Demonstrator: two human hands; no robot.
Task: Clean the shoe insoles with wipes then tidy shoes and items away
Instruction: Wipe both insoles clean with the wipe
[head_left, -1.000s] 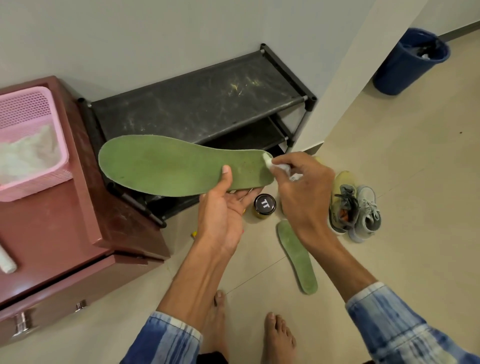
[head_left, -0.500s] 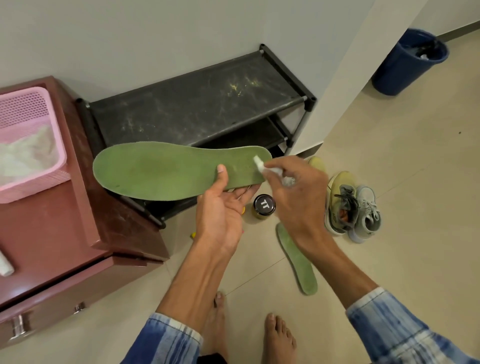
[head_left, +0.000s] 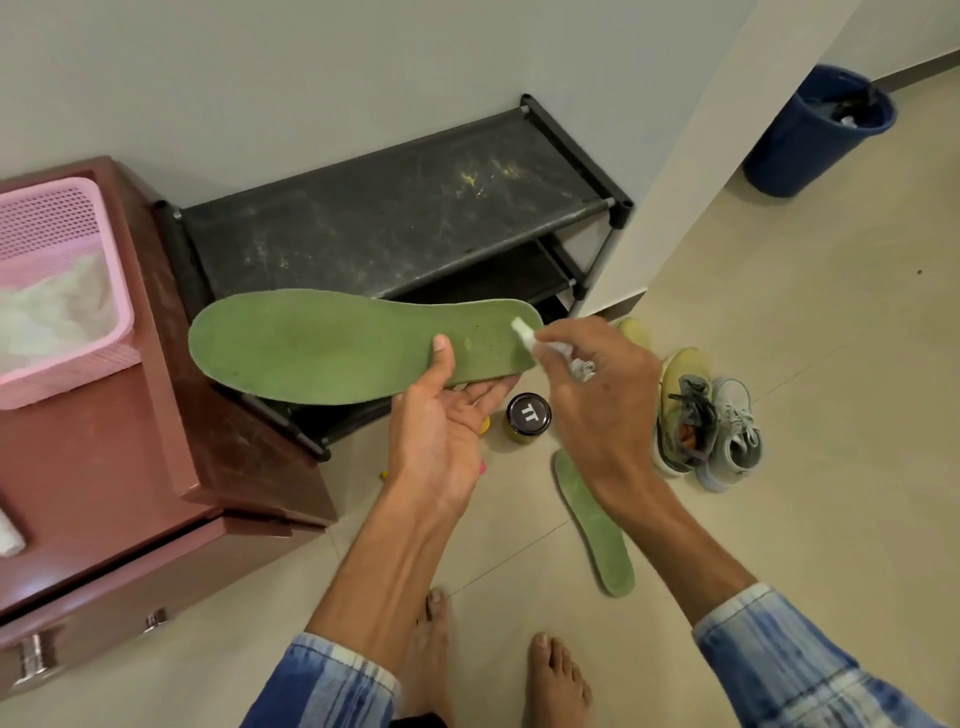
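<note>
My left hand (head_left: 441, 421) grips a green insole (head_left: 332, 345) near its heel end, thumb on top and fingers beneath, holding it flat over the shoe rack. My right hand (head_left: 602, 395) pinches a small white wipe (head_left: 523, 332) and presses it onto the insole's heel end. A second green insole (head_left: 595, 525) lies on the floor by my right forearm. A pair of grey and yellow shoes (head_left: 706, 421) stands on the floor to the right.
A black two-tier shoe rack (head_left: 395, 223) stands against the wall. A small black-lidded jar (head_left: 527, 418) sits on the floor before it. A maroon drawer cabinet (head_left: 104, 467) carries a pink basket (head_left: 62, 280). A blue bin (head_left: 815, 130) stands far right. My bare feet are below.
The wipe in my right hand has slid left along the insole's heel end. The insole has dropped slightly lower and shifted left in my left hand.
</note>
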